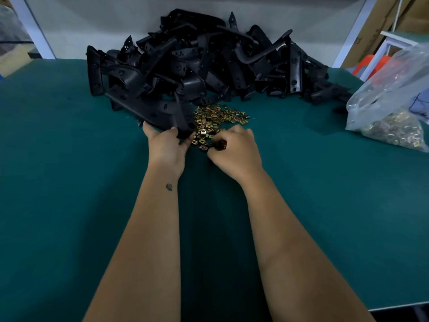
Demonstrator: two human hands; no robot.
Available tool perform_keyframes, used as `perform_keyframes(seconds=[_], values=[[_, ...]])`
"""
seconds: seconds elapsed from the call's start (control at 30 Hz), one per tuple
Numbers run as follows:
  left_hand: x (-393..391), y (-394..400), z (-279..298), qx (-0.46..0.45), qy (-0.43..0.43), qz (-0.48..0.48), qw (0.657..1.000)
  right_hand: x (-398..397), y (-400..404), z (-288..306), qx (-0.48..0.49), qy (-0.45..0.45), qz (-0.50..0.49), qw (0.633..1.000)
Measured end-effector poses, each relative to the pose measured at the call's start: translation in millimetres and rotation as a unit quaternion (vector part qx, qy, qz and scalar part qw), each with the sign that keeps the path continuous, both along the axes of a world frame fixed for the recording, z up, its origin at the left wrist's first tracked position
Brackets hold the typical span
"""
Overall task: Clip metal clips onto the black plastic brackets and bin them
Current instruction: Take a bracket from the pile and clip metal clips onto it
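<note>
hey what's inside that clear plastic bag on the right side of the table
The clear plastic bag holds a heap of gold-coloured metal clips at its bottom. Something bluish shows higher up, too blurred to identify. The bag runs past the frame edge, so the rest is hidden.

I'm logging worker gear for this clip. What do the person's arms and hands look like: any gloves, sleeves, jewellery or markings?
Both forearms are bare: no sleeves or gloves show. The left hand and right hand show no rings or watch. A small dark tattoo sits on the left forearm near the wrist.

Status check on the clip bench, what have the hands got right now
Left hand grips black bracket by its near end. Right hand picking at loose metal clips. Bracket pile behind; nothing in the way.
</note>
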State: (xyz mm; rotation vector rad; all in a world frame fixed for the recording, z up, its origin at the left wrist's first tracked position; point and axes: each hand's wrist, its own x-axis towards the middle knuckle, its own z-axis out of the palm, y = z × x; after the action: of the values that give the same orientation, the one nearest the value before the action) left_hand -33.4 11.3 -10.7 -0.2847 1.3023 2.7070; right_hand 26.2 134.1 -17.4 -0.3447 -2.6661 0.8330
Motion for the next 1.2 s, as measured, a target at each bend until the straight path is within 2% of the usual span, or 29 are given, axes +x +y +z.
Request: perform_keyframes(seconds=[0.23, 0.4, 0.5, 0.6, 0.7, 0.83, 0.97, 1.1, 1.2], values=[[5.2, 1.1, 2.1, -0.056, 0.016, -0.024, 0.998, -2.4, -1.1, 1.0, 0.004, 0.003, -0.021, 1.000], [2.9, -0.5, 1.5, -0.007, -0.017, 0.022, 1.000, -2.8, -4.5, 0.9, 0.083, 0.048, -0.078, 0.992], [2.3, 0.3, 0.8, -0.002, -0.020, 0.026, 0.999, -3.8, -13.9, 1.6, 0.109, 0.083, -0.024, 0.990], [2.3, 1.6, -0.1, -0.012, -0.018, 0.021, 1.000, -7.0, -23.8, -1.1, 0.202, 0.042, 0.029, 0.978], [0.3, 1.4, -0.2, -0.013, -0.020, 0.019, 1.000, -8.8, -26.7, -0.3, 0.209, 0.033, 0.031, 0.977], [-1.2, 0.4, -0.5, -0.012, -0.014, 0.008, 1.000, -8.0, -23.7, 1.7, 0.126, 0.066, 0.028, 0.989], [0.5, 1.3, -0.6, -0.013, -0.001, -0.011, 1.000, -6.4, -17.2, 3.2, -0.087, 0.131, -0.014, 0.987], [3.7, 4.2, 1.1, 0.017, 0.011, -0.062, 0.998, -6.0, -7.1, 9.3, -0.283, 0.173, -0.052, 0.942], [7.4, 7.0, 1.6, 0.028, 0.033, -0.107, 0.993, -3.3, -3.4, 13.6, -0.413, 0.185, -0.044, 0.891]])
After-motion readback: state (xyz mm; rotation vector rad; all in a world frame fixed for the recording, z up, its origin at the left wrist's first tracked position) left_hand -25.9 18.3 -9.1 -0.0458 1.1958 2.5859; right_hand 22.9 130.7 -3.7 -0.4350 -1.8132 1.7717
